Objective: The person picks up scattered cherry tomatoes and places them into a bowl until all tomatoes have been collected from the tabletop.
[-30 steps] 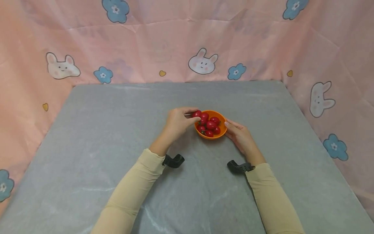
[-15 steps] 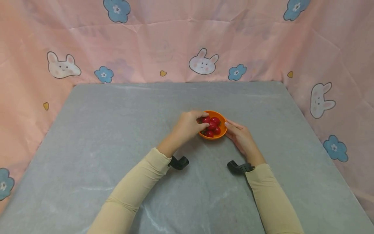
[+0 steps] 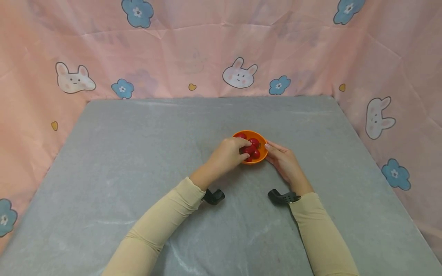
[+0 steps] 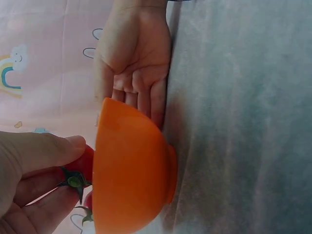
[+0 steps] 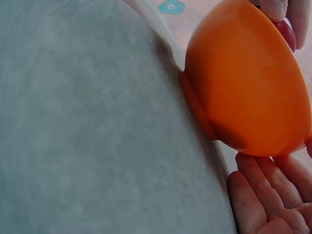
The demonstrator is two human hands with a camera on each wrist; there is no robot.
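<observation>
- On my head feed, the orange bowl (image 3: pixel 257 158) of red cherry tomatoes (image 3: pixel 254 142) sits near the centre of the grey table (image 3: pixel 138 153), just toward 12 o'clock from both hands.
- The left hand (image 3: pixel 226 155) comes in from 8 o'clock, its fingers reaching over the bowl's rim; my left wrist view shows thumb and fingers pinching one tomato (image 4: pixel 83 168) with its green stem, right at the rim.
- The right hand (image 3: pixel 284 163) lies at the bowl's 3 o'clock side, its fingers straight and relaxed against the outer wall, holding nothing; the right wrist view shows the fingertips (image 5: pixel 263 195) beside the bowl's base.
- A pink cloth (image 3: pixel 207 50) printed with rabbits and blue flowers hangs behind the table.
</observation>
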